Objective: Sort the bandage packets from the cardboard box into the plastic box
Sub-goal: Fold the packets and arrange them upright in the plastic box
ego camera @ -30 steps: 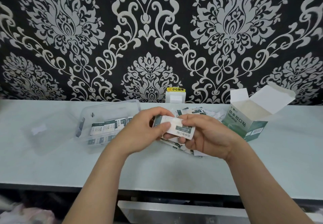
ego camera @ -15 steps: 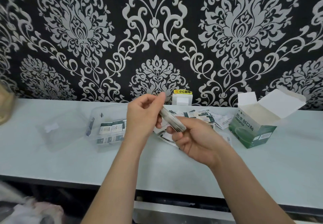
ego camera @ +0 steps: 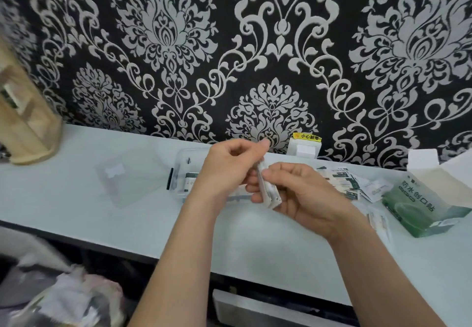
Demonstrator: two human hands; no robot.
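Note:
Both hands meet over the middle of the white counter [ego camera: 255, 245] around a small stack of bandage packets [ego camera: 268, 191], held on edge. My right hand [ego camera: 301, 194] grips the stack from the right. My left hand [ego camera: 229, 171] pinches its top end between thumb and forefinger. Behind my left hand sits the clear plastic box [ego camera: 182, 173] with several packets in it, mostly hidden. More loose packets [ego camera: 352, 183] lie scattered to the right. The green and white cardboard box [ego camera: 419, 206] stands open at far right.
The clear lid [ego camera: 127, 181] of the plastic box lies flat to its left. A wooden rack [ego camera: 23, 122] stands at the far left against the patterned wall. A white socket cover [ego camera: 304, 148] with a yellow label sits behind the hands. Below the counter's front edge lie bags [ego camera: 63, 298].
The stack has turned from face-up to edge-on between both hands. The view has shifted left, so the wooden rack now shows and the cardboard box sits at the right edge.

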